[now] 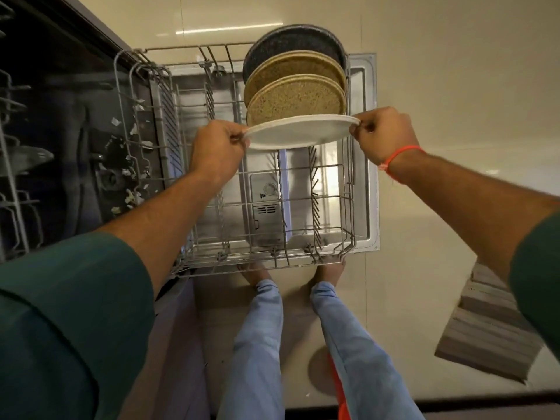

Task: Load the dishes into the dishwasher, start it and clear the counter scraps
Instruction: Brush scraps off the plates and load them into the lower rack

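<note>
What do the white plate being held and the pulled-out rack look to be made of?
White plate: likely ceramic or melamine, smooth matte white with a thin rim; the look leaves it open. Rack: metal wire with a pale grey coating, seen in its thin rods and upright tines. Left hand and right hand pinch the plate's opposite edges.

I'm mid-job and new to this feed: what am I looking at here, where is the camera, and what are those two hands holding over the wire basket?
There is one picture, taken from a camera on the person's head, looking down. No robot: these are bare hands. The left hand and right hand each pinch an edge of a white plate, above the pulled-out lower rack of an open dishwasher. Already standing in the rack: two tan plates and a dark plate behind them. Below are the person's legs and the floor.
</note>
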`<state>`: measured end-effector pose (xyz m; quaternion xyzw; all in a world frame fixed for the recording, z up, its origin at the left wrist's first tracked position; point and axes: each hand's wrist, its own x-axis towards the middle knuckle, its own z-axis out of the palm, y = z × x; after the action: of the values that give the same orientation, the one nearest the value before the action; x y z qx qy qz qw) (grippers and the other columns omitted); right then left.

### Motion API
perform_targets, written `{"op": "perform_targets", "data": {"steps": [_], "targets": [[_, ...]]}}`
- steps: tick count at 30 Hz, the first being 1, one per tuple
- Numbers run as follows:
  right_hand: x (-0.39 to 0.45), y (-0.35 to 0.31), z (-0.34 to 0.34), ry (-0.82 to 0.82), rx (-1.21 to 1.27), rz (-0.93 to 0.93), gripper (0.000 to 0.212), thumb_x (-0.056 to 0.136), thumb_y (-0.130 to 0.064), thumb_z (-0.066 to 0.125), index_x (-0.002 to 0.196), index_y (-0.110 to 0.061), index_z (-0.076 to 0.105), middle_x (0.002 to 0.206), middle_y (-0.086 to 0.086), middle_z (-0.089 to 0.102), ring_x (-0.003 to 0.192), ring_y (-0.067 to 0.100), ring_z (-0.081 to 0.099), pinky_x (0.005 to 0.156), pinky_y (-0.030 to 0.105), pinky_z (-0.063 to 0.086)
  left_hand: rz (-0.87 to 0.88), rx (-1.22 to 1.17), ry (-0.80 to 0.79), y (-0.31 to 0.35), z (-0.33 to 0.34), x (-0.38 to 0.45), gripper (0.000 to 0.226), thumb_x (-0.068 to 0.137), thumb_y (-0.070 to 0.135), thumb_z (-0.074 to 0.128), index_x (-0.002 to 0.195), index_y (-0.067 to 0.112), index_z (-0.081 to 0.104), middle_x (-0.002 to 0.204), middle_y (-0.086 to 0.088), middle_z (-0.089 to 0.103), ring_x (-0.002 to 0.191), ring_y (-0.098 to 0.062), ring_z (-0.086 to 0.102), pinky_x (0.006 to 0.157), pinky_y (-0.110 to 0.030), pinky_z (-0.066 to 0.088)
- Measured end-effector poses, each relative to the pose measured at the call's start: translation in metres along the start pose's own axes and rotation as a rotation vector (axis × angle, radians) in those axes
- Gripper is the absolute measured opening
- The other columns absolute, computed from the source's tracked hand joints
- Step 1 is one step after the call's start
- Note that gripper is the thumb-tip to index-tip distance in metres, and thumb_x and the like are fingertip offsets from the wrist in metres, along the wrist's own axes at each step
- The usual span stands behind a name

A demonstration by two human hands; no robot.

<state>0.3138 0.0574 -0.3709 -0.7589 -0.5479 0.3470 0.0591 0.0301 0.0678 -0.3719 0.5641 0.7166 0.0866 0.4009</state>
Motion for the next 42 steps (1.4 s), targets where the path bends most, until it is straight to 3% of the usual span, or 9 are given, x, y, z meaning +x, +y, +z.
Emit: {"op": "perform_targets", "data": {"steps": [5, 10, 17, 21, 28, 36, 38, 40, 42], "targets": [[0.005, 0.008, 0.011, -0.017, 0.005, 0.047, 0.027, 0.097, -0.024, 0.059, 0.118, -0.022, 0.075, 0.107, 0.008, 0.076, 0.098, 0.025, 0.069, 0.097, 0.033, 0.054, -0.018, 0.034, 0.013, -0.003, 0.012, 0.010, 0.023, 0.097, 0.017, 0.067, 0.118, 0.021, 0.076, 0.099, 0.002, 0.075, 0.088, -0.011, 0.067, 0.064, -0.011, 0.044], [0.012, 0.011, 0.022, -0.024, -0.020, 0.067, 0.027, 0.094, -0.031, 0.060, 0.115, -0.025, 0.076, 0.104, 0.006, 0.076, 0.094, 0.023, 0.068, 0.088, 0.031, 0.055, -0.014, 0.059, -0.048, -0.008, 0.020, 0.020, 0.018, 0.100, 0.023, 0.063, 0.110, 0.019, 0.076, 0.093, -0.005, 0.075, 0.087, -0.023, 0.069, 0.080, -0.039, 0.059], [0.021, 0.013, 0.036, -0.020, -0.121, 0.064, 0.028, 0.095, -0.039, 0.062, 0.117, -0.025, 0.074, 0.115, 0.009, 0.068, 0.100, 0.026, 0.066, 0.089, 0.041, 0.056, -0.014, 0.082, -0.158, -0.020, 0.033, 0.028, 0.022, 0.102, 0.032, 0.059, 0.105, 0.017, 0.074, 0.085, -0.005, 0.069, 0.080, -0.024, 0.062, 0.067, -0.029, 0.041], [0.020, 0.013, 0.039, -0.034, -0.144, 0.084, 0.031, 0.098, -0.039, 0.058, 0.123, -0.026, 0.069, 0.126, 0.013, 0.059, 0.109, 0.030, 0.063, 0.095, 0.045, 0.054, -0.036, 0.062, -0.211, -0.020, 0.037, 0.025, 0.022, 0.102, 0.030, 0.057, 0.119, 0.022, 0.070, 0.096, 0.002, 0.069, 0.092, -0.022, 0.065, 0.075, -0.028, 0.042], [0.006, 0.002, 0.033, -0.082, -0.039, 0.059, 0.061, 0.094, -0.034, 0.061, 0.151, -0.027, 0.040, 0.144, 0.014, 0.043, 0.133, 0.035, 0.044, 0.110, 0.046, 0.040, -0.041, 0.013, -0.225, -0.006, 0.027, 0.015, 0.057, 0.099, 0.024, 0.062, 0.153, 0.028, 0.043, 0.139, -0.002, 0.059, 0.125, -0.021, 0.056, 0.091, -0.024, 0.038], [-0.032, -0.036, 0.021, -0.076, 0.044, -0.011, 0.070, 0.093, -0.036, 0.061, 0.156, -0.026, 0.032, 0.155, 0.016, 0.035, 0.141, 0.036, 0.036, 0.117, 0.048, 0.033, -0.051, -0.159, -0.183, 0.028, 0.011, -0.038, 0.069, 0.101, 0.025, 0.062, 0.160, 0.030, 0.027, 0.150, 0.001, 0.048, 0.117, -0.004, 0.043, 0.082, -0.013, 0.037], [-0.048, -0.048, 0.017, -0.068, 0.070, -0.019, 0.070, 0.093, -0.039, 0.060, 0.156, -0.026, 0.031, 0.159, 0.015, 0.031, 0.144, 0.036, 0.033, 0.118, 0.049, 0.032, -0.043, -0.234, -0.152, 0.039, 0.007, -0.061, 0.072, 0.101, 0.027, 0.063, 0.161, 0.033, 0.024, 0.154, 0.004, 0.045, 0.119, -0.001, 0.039, 0.092, -0.018, 0.035], [-0.065, -0.060, 0.010, -0.064, 0.100, -0.018, 0.070, 0.094, -0.039, 0.060, 0.156, -0.026, 0.031, 0.161, 0.015, 0.028, 0.146, 0.036, 0.030, 0.119, 0.049, 0.030, -0.062, -0.314, -0.120, 0.052, 0.001, -0.086, 0.072, 0.101, 0.029, 0.062, 0.161, 0.035, 0.023, 0.148, 0.014, 0.047, 0.118, 0.003, 0.038, 0.097, -0.018, 0.032], [-0.084, -0.074, 0.000, -0.058, 0.140, -0.010, 0.070, 0.095, -0.039, 0.060, 0.157, -0.027, 0.030, 0.163, 0.014, 0.025, 0.148, 0.035, 0.027, 0.120, 0.048, 0.028, -0.105, -0.387, -0.114, 0.064, -0.007, -0.111, 0.072, 0.102, 0.029, 0.061, 0.161, 0.035, 0.021, 0.125, 0.031, 0.048, 0.105, 0.014, 0.044, 0.086, -0.009, 0.037]]}}
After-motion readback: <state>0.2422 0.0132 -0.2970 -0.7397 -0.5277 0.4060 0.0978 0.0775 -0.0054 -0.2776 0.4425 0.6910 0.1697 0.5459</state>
